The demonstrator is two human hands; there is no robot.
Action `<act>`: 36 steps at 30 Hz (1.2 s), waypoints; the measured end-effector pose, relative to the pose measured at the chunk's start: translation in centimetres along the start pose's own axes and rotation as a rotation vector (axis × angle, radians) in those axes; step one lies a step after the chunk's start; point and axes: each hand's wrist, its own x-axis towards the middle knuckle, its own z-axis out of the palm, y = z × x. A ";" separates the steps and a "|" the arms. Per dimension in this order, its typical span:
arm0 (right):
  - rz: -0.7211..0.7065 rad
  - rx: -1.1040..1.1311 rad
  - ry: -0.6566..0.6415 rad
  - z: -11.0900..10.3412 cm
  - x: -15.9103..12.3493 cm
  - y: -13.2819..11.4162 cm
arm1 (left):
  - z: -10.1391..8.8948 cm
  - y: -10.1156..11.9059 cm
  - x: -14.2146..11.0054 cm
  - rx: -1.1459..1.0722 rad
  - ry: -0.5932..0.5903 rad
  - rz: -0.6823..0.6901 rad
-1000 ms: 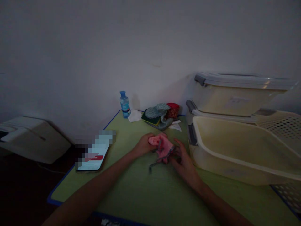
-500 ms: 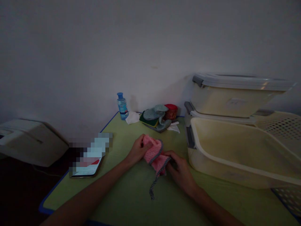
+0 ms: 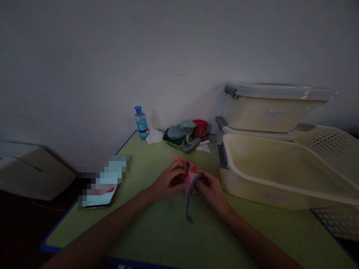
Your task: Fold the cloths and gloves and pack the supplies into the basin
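Both of my hands are closed on a small pink cloth (image 3: 188, 172) with a dark checked edge, held just above the green table (image 3: 157, 231). My left hand (image 3: 167, 182) grips its left side, my right hand (image 3: 211, 189) its right side. The cloth is bunched between them. A dark checked strap (image 3: 189, 206) hangs down from it and trails onto the table toward me.
A phone (image 3: 98, 194) lies at the table's left edge. At the back stand a small blue bottle (image 3: 141, 122), a heap of cloths (image 3: 181, 135) and a red basket (image 3: 199, 128). Large plastic tubs (image 3: 269, 164) and a perforated basket (image 3: 328, 145) fill the right side.
My hands have drawn closer together and bunched the pink cloth smaller. The checked strap now hangs straighter toward me. The view has shifted slightly.
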 end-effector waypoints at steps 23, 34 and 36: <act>-0.643 -0.861 0.101 -0.8 -0.6 0.8 | -2.5 -3.5 0.6 0.360 0.733 -0.237; -1.034 -1.510 -0.029 -0.5 -2.8 -5.2 | -8.2 -3.2 0.0 0.475 0.624 -0.344; -0.971 -1.608 -0.061 -0.6 -3.0 -6.9 | -9.9 -2.3 -0.6 0.533 0.545 -0.339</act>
